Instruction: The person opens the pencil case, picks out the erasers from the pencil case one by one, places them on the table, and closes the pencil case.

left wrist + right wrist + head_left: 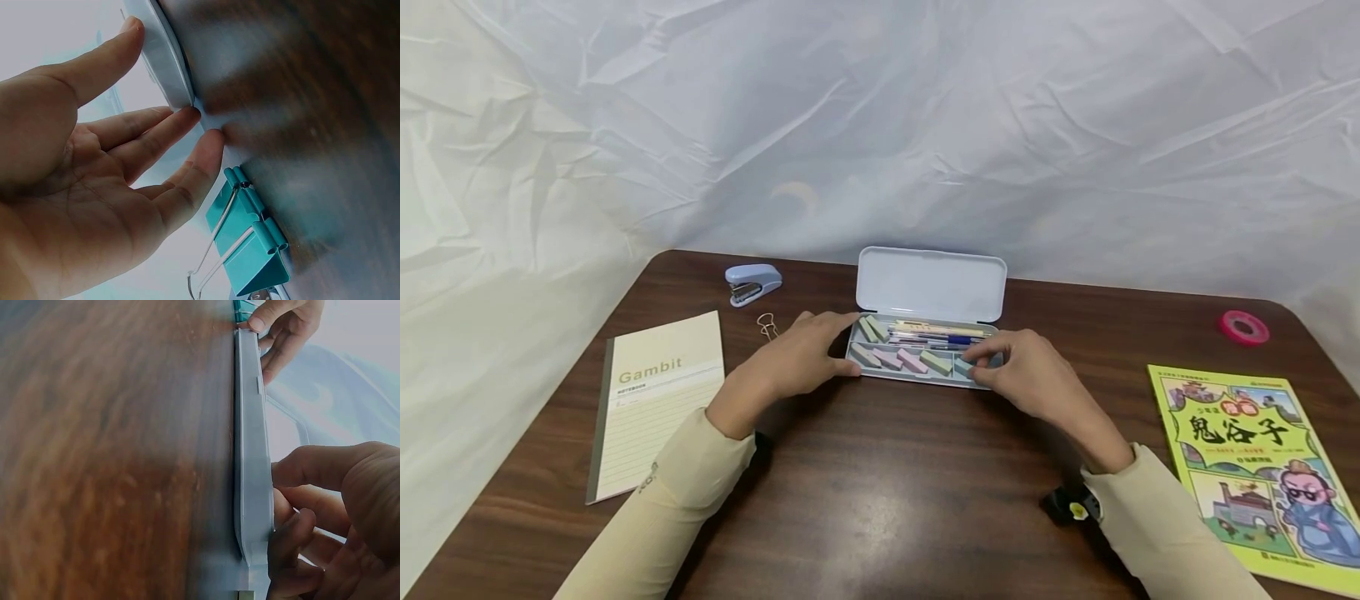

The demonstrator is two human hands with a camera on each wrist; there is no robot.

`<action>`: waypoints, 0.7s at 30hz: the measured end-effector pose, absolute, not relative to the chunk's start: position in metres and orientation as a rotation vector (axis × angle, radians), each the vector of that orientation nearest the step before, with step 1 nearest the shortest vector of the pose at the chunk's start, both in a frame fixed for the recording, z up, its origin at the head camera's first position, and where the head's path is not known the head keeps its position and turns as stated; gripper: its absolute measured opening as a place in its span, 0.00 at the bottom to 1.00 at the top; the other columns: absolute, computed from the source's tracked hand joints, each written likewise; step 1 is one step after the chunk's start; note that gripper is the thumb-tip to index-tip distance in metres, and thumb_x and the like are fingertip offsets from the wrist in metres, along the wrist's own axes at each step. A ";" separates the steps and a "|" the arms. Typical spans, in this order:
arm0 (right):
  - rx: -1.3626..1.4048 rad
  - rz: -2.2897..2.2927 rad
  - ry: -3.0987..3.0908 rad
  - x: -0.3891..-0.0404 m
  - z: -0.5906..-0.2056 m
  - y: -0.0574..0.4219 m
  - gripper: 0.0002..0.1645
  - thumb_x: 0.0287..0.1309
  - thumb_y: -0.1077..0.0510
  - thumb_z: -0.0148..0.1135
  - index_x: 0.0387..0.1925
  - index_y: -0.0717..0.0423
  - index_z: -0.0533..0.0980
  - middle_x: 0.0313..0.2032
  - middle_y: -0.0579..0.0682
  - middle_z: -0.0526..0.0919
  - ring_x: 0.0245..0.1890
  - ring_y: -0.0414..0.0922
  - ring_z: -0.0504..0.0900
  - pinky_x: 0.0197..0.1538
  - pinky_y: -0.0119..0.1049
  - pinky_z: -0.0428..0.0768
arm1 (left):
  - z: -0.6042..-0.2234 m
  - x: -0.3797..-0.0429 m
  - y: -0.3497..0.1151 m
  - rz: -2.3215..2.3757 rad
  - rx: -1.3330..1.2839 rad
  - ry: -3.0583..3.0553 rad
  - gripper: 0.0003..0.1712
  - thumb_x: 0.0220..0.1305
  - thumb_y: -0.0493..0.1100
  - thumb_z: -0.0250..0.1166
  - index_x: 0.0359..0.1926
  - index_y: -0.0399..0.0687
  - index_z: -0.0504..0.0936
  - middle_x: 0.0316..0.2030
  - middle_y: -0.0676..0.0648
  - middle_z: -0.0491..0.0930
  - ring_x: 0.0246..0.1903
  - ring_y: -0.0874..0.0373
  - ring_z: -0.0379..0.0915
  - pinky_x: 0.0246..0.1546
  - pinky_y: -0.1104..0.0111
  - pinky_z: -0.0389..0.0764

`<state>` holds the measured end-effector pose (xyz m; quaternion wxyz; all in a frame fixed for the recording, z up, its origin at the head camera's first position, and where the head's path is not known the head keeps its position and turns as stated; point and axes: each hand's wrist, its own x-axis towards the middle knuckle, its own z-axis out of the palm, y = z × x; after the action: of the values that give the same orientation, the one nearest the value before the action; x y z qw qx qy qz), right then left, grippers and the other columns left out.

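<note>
A pale blue pencil case point(931, 283) stands with its lid up at the back middle of the table. Pens point(936, 332) lie in its rear section, beside two green erasers point(872, 328). Several pastel block erasers point(912, 361) fill the front row. My left hand point(797, 354) rests at the case's left end, thumb against the front corner and loosely extended fingers behind. In the right front compartment my right hand point(1026, 371) pinches a blue eraser point(963, 367) between thumb and fingers. The case's front wall point(255, 450) hides those fingertips in the right wrist view.
A teal binder clip point(247, 237) stands by my left fingers. A stapler point(752, 283) sits farther back. The Gambit notebook point(662, 400) lies left; a yellow-green comic book point(1255, 467) and a pink tape roll point(1243, 327) lie right. A pale cloth point(925, 125) hangs behind the table.
</note>
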<state>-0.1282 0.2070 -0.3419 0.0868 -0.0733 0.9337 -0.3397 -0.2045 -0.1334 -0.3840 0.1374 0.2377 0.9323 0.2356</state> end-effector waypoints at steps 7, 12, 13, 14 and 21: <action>-0.207 -0.999 2.800 -0.128 -0.342 0.205 0.13 0.75 0.59 0.71 0.54 0.53 0.95 0.41 0.52 0.91 0.24 0.42 0.72 0.29 0.34 0.69 | -0.392 -0.208 -0.135 0.672 0.680 2.723 0.50 0.75 0.58 0.79 0.90 0.55 0.68 0.84 0.45 0.75 0.85 0.46 0.68 0.88 0.47 0.65; -0.227 -1.020 2.804 -0.129 -0.344 0.206 0.13 0.74 0.60 0.70 0.53 0.54 0.94 0.40 0.51 0.91 0.22 0.41 0.69 0.29 0.34 0.68 | -0.387 -0.205 -0.134 0.693 0.707 2.711 0.50 0.76 0.58 0.79 0.89 0.53 0.68 0.84 0.43 0.75 0.84 0.44 0.69 0.88 0.44 0.64; -0.229 -1.024 2.804 -0.129 -0.344 0.206 0.13 0.74 0.60 0.70 0.52 0.54 0.94 0.39 0.51 0.91 0.22 0.41 0.68 0.29 0.34 0.68 | -0.385 -0.204 -0.134 0.692 0.710 2.708 0.50 0.76 0.57 0.78 0.90 0.52 0.67 0.84 0.42 0.74 0.84 0.43 0.69 0.87 0.43 0.64; -0.231 -1.032 2.801 -0.129 -0.345 0.206 0.12 0.74 0.60 0.70 0.52 0.55 0.94 0.39 0.51 0.91 0.22 0.41 0.68 0.29 0.34 0.68 | -0.383 -0.204 -0.134 0.688 0.713 2.705 0.50 0.77 0.57 0.78 0.90 0.51 0.67 0.84 0.41 0.74 0.84 0.42 0.69 0.87 0.42 0.65; -0.282 -1.100 2.775 -0.131 -0.345 0.210 0.13 0.75 0.60 0.68 0.53 0.58 0.92 0.42 0.53 0.89 0.23 0.41 0.68 0.30 0.35 0.69 | -0.392 -0.209 -0.135 0.671 0.685 2.709 0.52 0.75 0.58 0.79 0.90 0.54 0.66 0.85 0.45 0.73 0.86 0.47 0.67 0.89 0.46 0.63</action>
<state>-0.1306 0.2095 -0.3448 0.0716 -0.0938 0.9231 -0.3661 -0.2090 -0.1350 -0.3925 0.1336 0.2361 0.9343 0.2314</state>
